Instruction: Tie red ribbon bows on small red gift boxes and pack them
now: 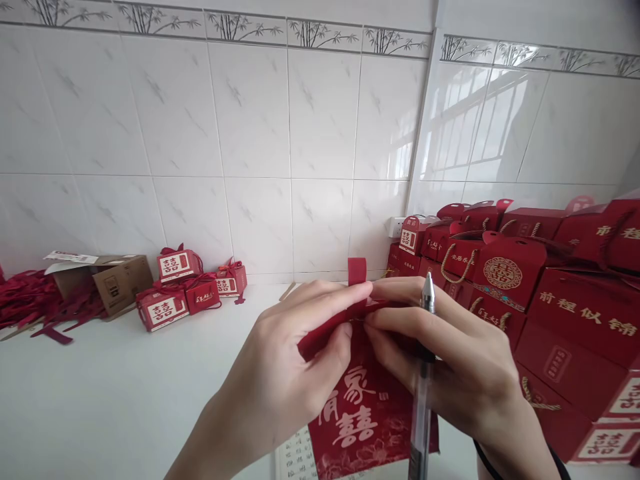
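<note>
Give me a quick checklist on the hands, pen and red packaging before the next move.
1. Left hand on the red packaging: ok, fingers and thumb at its upper part.
2. Right hand on it too: ok, fingertips at the top, close to the left hand's.
3. Pen out of the way: not ok, bare tip up against the right hand.
4. Red strip in view: ok, its end shows above the fingers.
5. Strip's attachment: cannot tell, fingers hide it.
6. Notebook uncovered: not ok, packaging overlaps it.
</note>
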Demonstrator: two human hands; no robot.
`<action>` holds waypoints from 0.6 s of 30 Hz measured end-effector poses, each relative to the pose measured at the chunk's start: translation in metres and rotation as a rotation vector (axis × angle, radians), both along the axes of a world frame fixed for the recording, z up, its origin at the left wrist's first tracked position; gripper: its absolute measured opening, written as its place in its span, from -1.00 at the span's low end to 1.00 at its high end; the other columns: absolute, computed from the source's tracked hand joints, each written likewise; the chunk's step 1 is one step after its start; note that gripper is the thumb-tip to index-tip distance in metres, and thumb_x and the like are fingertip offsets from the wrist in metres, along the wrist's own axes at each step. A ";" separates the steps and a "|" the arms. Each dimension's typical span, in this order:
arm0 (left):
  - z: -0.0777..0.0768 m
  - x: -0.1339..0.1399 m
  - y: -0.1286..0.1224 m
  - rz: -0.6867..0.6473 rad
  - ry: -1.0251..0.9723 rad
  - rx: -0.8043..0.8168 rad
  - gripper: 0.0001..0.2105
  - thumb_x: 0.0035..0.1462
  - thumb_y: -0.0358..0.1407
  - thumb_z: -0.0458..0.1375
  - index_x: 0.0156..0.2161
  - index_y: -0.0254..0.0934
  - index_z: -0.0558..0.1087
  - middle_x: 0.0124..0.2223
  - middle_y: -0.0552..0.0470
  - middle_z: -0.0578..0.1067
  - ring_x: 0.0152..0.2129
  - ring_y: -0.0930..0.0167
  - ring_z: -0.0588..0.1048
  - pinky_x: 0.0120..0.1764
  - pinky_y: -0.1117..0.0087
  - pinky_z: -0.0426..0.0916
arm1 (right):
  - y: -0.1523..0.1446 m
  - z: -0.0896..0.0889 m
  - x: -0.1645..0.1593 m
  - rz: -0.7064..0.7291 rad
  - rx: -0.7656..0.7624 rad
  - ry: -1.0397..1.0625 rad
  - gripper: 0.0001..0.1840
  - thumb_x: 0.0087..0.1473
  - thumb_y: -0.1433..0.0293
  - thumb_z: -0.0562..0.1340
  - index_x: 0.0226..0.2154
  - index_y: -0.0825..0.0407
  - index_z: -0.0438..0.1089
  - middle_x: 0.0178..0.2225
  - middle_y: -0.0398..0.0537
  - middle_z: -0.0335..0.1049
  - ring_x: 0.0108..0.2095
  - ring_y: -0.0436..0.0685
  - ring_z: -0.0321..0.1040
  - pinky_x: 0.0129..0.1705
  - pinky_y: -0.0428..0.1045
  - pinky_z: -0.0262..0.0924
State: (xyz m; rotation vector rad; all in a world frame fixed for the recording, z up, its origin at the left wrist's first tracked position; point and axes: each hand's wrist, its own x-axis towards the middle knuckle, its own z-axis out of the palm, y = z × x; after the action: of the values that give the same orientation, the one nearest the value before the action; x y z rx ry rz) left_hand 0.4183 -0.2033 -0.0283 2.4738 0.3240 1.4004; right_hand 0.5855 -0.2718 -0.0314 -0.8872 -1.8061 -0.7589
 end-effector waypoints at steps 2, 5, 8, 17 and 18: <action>-0.001 -0.001 0.000 0.008 -0.001 0.002 -0.63 0.15 -0.44 0.06 0.05 -0.10 0.41 -0.05 0.05 0.50 -0.14 0.42 0.49 -0.08 0.47 0.45 | 0.000 0.000 0.001 0.014 0.003 -0.003 -0.85 0.08 0.58 0.19 -0.35 0.02 0.38 -0.25 -0.02 0.40 -0.28 0.04 0.41 -0.32 -0.10 0.37; -0.002 -0.001 0.001 0.016 -0.004 0.005 -0.64 0.17 -0.44 0.05 0.04 -0.07 0.41 -0.05 0.08 0.49 -0.13 0.46 0.47 -0.07 0.51 0.43 | 0.001 0.000 0.003 0.032 -0.020 -0.008 -0.85 0.08 0.58 0.19 -0.33 0.02 0.38 -0.22 0.00 0.40 -0.27 0.05 0.41 -0.32 -0.09 0.37; -0.003 0.000 0.003 0.018 -0.011 0.008 -0.64 0.19 -0.45 0.03 0.04 -0.05 0.40 -0.04 0.10 0.49 -0.12 0.48 0.46 -0.06 0.54 0.41 | 0.002 -0.001 0.004 0.045 -0.045 0.006 -0.84 0.09 0.58 0.19 -0.31 0.02 0.37 -0.21 0.00 0.40 -0.25 0.04 0.41 -0.31 -0.10 0.37; -0.003 0.004 0.004 0.036 -0.035 0.061 -0.66 0.17 -0.42 0.06 0.04 -0.09 0.42 -0.10 0.06 0.52 -0.20 0.45 0.50 -0.14 0.50 0.45 | 0.001 -0.005 0.002 -0.049 -0.098 0.152 -0.86 0.10 0.47 0.21 -0.23 -0.01 0.35 -0.36 -0.08 0.44 -0.42 0.05 0.41 -0.42 -0.10 0.33; -0.003 0.005 0.004 0.032 -0.039 0.074 -0.66 0.17 -0.42 0.06 0.03 -0.09 0.42 -0.11 0.06 0.52 -0.21 0.45 0.50 -0.14 0.50 0.45 | 0.000 -0.006 0.002 -0.055 -0.100 0.158 -0.88 0.11 0.46 0.21 -0.24 -0.01 0.36 -0.37 -0.09 0.43 -0.44 0.04 0.40 -0.44 -0.10 0.32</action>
State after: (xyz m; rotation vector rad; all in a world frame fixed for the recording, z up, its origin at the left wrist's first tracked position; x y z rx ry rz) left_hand 0.4233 -0.1994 -0.0312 2.5062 0.3100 1.4976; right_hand 0.5870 -0.2718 -0.0371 -1.0371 -1.6976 -0.6185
